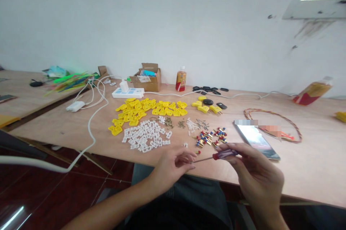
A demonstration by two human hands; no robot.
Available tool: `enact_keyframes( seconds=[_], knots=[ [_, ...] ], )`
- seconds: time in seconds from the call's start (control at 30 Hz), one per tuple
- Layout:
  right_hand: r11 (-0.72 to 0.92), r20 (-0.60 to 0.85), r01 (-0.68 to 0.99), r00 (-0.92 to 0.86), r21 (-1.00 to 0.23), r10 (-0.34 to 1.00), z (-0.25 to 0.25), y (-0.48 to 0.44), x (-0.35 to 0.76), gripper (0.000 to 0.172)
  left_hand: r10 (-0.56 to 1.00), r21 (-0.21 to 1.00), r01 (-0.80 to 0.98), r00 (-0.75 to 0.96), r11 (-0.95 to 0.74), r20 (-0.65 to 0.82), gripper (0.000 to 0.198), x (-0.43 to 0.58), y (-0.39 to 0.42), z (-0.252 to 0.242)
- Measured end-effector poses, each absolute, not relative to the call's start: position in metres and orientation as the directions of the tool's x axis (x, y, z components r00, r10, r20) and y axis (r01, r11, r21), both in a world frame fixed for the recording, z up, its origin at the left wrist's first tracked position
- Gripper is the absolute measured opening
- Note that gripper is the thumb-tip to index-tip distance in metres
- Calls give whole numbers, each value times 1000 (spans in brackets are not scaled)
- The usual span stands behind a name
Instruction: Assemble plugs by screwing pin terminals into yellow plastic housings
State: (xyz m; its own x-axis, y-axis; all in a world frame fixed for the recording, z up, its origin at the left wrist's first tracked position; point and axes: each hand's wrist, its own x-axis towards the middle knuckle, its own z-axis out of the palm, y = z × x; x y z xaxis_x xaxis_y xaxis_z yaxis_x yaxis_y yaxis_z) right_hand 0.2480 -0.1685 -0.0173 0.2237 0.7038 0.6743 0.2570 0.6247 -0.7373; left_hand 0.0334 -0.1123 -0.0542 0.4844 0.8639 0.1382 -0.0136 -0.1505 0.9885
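Screwdriver with a red and purple handle is gripped by that handle in the right hand, to the right of the pile of white plastic parts and nearer the wearer than it. The shaft is pointed at the left hand, which is held on the near side of the pile with thumb and fingers curled toward each other at the screwdriver's tip; whether a small piece is pinched there cannot be told.

Just right of the pile, brass-coloured screws are scattered, followed farther right by slim white strips and metal pins with red and blue ends. Well to the right of the pile, a phone is laid beside a looped, twisted cord.

Yellow shells are heaped right behind the pile. Beyond it and to the right, yellow plugs are grouped with black pieces. Farther behind it, a white power strip, an opened cardboard box and a drink bottle are placed near the wall.
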Motion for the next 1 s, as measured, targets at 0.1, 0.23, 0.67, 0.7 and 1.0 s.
enact_keyframes(
  seconds=[0.1, 0.23, 0.67, 0.7, 1.0],
  knots=[
    [613, 666, 271, 202, -743, 718, -21, -165, 248, 24, 860, 983, 22, 488, -183, 149, 20, 34, -113, -54],
    [609, 663, 294, 134, -736, 736, -27, -162, 250, 27, 854, 983, 36, 501, -182, 139, 21, 35, -112, -53],
    [595, 652, 321, 105, -737, 751, -31, -161, 252, 28, 844, 982, 98, 530, -162, 86, 22, 34, -109, -54],
    [610, 669, 343, 80, -714, 739, -30, -161, 253, 28, 842, 982, 102, 533, -160, 82, 22, 34, -108, -53],
    [679, 677, 343, -146, -649, 722, -22, -158, 255, 31, 846, 983, 99, 527, -155, 81, 18, 36, -108, -60]
  ],
)
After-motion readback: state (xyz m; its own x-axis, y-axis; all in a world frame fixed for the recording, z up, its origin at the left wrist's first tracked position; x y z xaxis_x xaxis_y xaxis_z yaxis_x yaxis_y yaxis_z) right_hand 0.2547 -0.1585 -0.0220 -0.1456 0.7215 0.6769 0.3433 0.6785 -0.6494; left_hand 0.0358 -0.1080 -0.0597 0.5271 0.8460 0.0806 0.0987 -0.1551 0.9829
